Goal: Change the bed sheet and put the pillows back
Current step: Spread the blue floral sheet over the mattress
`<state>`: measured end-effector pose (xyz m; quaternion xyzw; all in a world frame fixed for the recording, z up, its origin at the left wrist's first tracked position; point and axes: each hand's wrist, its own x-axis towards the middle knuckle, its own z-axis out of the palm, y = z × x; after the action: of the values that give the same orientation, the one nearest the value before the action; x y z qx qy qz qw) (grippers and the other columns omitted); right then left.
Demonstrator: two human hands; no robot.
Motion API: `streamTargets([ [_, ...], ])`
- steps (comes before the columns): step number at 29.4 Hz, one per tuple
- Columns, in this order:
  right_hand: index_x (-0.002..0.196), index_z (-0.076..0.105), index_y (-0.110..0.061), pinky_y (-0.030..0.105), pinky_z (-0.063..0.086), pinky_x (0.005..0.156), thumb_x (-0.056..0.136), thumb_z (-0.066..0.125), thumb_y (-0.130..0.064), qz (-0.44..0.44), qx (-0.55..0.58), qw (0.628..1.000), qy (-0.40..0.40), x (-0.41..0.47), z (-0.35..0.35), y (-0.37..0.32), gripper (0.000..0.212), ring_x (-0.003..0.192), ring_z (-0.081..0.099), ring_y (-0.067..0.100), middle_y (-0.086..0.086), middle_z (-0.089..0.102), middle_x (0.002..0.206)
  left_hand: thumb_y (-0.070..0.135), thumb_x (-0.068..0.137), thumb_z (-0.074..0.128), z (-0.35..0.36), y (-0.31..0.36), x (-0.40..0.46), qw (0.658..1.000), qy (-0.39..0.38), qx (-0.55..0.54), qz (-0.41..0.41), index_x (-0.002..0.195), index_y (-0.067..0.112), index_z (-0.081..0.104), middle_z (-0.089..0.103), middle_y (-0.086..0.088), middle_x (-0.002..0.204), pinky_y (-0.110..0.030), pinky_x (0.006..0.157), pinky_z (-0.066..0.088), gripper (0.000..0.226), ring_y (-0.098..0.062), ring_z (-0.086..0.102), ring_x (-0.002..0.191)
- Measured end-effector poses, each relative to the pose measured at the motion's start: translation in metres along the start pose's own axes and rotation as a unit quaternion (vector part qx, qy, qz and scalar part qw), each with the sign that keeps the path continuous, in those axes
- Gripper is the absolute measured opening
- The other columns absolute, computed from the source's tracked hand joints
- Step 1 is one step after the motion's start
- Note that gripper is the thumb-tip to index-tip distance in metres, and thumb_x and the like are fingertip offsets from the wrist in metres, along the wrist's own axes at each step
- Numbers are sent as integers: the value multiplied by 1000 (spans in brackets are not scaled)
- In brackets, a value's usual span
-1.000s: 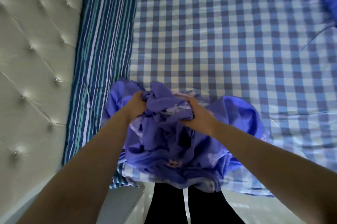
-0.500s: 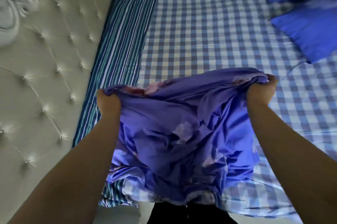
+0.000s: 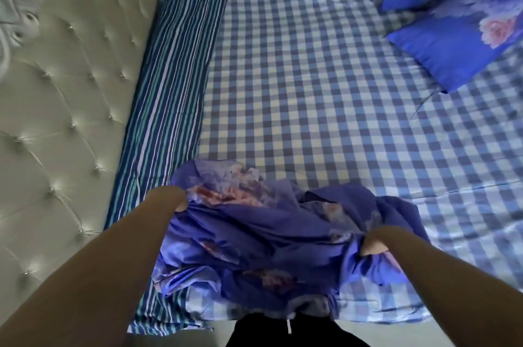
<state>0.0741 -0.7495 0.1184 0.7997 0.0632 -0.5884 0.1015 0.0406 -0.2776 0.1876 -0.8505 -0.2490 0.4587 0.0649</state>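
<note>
Both fists clench bunched cloth: left hand (image 3: 177, 199) and right hand (image 3: 373, 245) grip the crumpled purple floral bed sheet (image 3: 268, 233), heaped on the blue-white checked mattress cover (image 3: 311, 92) near its headboard-side edge. Best: find corners w/ fingers, then spread away from body.

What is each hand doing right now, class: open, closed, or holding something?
Left hand: closed, gripping the purple floral sheet at its left edge.
Right hand: closed, gripping the same sheet's right side.
</note>
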Motion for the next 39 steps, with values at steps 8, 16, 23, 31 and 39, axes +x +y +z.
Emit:
streamTargets([
  [8, 140, 40, -28, 43, 36, 101, 95, 29, -41, 37, 63, 979, 188, 4, -6, 12, 48, 133, 34, 31, 7, 30, 150, 24, 97, 38, 12, -6, -5, 958, -56, -260, -107, 129, 7, 48, 60, -19, 121, -43, 102, 44, 38, -32, 59, 108],
  [16, 83, 53, -5, 22, 48, 42, 92, 44, -11, -4, 445, 894, -40, -7, -136, -1, 14, 40, 52, 16, 9, 52, 63, 27, 104, 28, -48, 61, -2, 673, -152, -723, -32, 143, 14, 36, 63, -20, 116, -53, 86, 48, 41, -32, 62, 105],
  [23, 139, 33, -4, 16, 44, 83, 87, 56, 2, -278, 626, 564, 461, -85, -368, -14, 57, 108, 53, 23, 14, 53, 122, 5, 94, 49, -277, 130, -22, 546, 141, -789, 243, 138, 11, 39, 71, 0, 86, -32, 70, 50, 45, -13, 66, 70],
  [31, 150, -6, -6, 26, 19, 116, 84, 68, -2, -380, 527, 616, 446, -93, -389, -49, 98, 145, 14, 19, 9, 7, 158, 35, 95, 54, -306, 140, -34, 684, 135, -678, 234, 149, 33, -13, 52, -7, 136, -31, 82, 47, 85, -6, 58, 84],
  [39, 145, 31, -12, 18, 41, 82, 89, 65, -25, -275, 362, 835, 311, -28, -309, -113, 67, 105, 50, 18, 4, 49, 117, 14, 96, 54, -188, 105, -5, 735, 87, -641, 202, 102, 13, 50, 46, -10, 74, -20, 39, 36, 7, -13, 52, 53],
])
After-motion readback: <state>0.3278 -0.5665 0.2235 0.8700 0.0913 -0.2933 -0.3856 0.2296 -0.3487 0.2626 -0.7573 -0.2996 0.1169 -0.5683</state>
